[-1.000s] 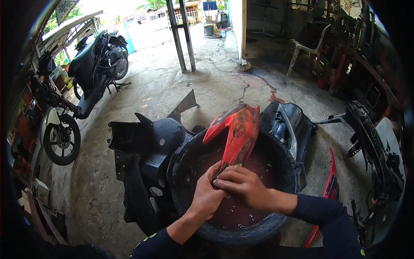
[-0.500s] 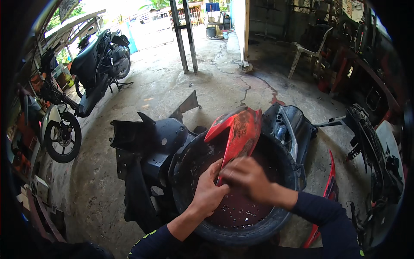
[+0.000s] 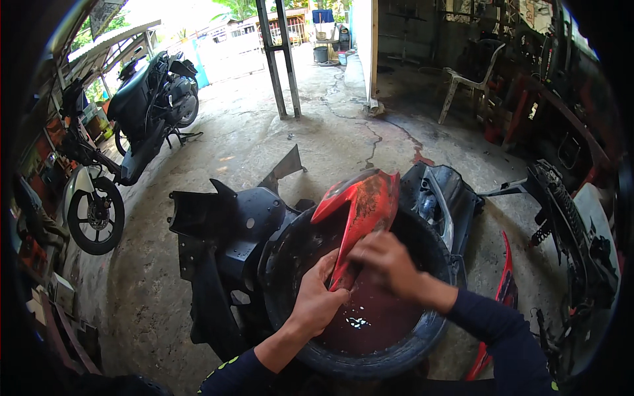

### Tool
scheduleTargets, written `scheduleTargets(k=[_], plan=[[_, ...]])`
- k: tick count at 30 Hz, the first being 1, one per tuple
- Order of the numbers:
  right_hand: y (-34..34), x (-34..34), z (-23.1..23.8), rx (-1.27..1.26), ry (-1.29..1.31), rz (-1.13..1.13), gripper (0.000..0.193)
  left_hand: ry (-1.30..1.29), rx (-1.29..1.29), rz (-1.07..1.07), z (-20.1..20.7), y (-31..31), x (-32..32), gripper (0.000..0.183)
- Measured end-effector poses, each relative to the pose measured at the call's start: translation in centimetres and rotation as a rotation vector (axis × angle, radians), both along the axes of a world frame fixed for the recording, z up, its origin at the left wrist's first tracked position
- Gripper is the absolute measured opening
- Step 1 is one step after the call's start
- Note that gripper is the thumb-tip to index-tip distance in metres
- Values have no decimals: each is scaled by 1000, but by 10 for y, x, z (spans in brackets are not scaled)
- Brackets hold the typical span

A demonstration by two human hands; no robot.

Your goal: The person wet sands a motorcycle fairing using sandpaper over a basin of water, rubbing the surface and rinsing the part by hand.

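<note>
A red motorcycle fairing panel point(image 3: 370, 201), smeared with dark dirt, is held slanting over a large black tub point(image 3: 436, 330). My left hand point(image 3: 318, 297) is closed round the panel's narrow lower end, thumb at the near side. Against the panel's right edge, a little higher, lies my right hand point(image 3: 386, 261). Its fingers are curled and blurred by motion, and whatever may be inside them is hidden. Murky reddish-brown water point(image 3: 370, 323) fills the bottom of the tub, with bright glints on the surface.
Black plastic fairings point(image 3: 247, 214) lean left of the tub, and another dark panel point(image 3: 446, 195) stands behind its right rim. A slim red trim piece point(image 3: 507, 290) lies on the concrete at right. A motorcycle point(image 3: 142, 99) stands far left, a plastic chair point(image 3: 472, 79) far right, and a metal post point(image 3: 281, 66) ahead.
My right hand has shifted slightly up along the panel's edge, which now shows more of its lower end. My left hand keeps its grip.
</note>
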State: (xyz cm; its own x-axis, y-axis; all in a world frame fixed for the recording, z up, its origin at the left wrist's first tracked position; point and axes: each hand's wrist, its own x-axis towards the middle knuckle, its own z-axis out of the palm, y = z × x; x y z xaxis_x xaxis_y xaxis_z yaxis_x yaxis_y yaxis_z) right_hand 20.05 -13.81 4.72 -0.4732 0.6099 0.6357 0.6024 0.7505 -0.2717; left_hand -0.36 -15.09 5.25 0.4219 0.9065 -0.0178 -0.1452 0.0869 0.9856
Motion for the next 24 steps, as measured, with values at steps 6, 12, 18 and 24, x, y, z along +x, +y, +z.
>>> scheduleTargets(k=[6, 12, 18, 24], plan=[[11, 10, -6, 16, -36, -103, 37, -43, -20, 20, -1, -8, 0, 76], [-6, -7, -3, 13, -1, 100, 35, 27, 14, 34, 2, -5, 3, 77], [-18, -29, 4, 74, 29, 148, 34, -9, -43, -23, -1, -3, 0, 83], [8, -1, -13, 5, -38, -56, 30, -31, -51, 21, -17, 2, 0, 83]])
